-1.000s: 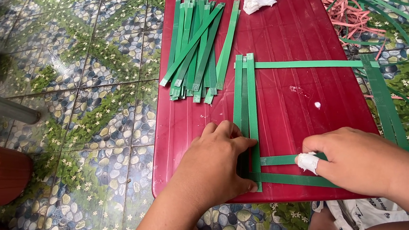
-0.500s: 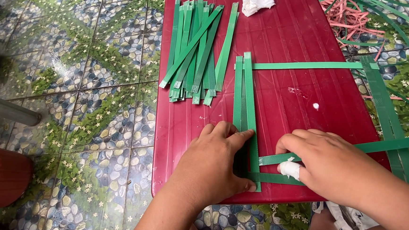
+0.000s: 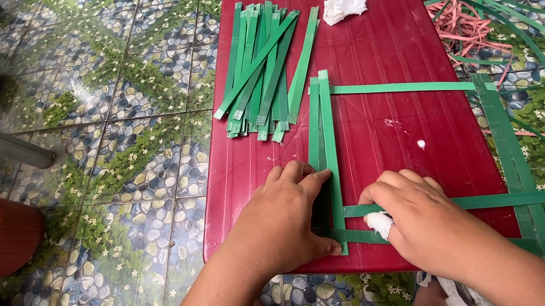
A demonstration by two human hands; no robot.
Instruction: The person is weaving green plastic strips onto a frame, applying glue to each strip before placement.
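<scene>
The right hand (image 3: 424, 216), one finger bandaged, has slid leftward, fingers curled onto horizontal green strips (image 3: 414, 205). The left hand (image 3: 286, 218) presses flat on upright strips (image 3: 324, 124) at the red surface's (image 3: 380, 52) 6 o'clock edge.

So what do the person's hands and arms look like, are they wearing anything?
Both arms are bare, with no sleeves, gloves, watch or rings in view. The left hand wears nothing at all. The right hand has one finger wrapped in a white bandage near its tip. The fingernails that show are short and unpainted.
</scene>
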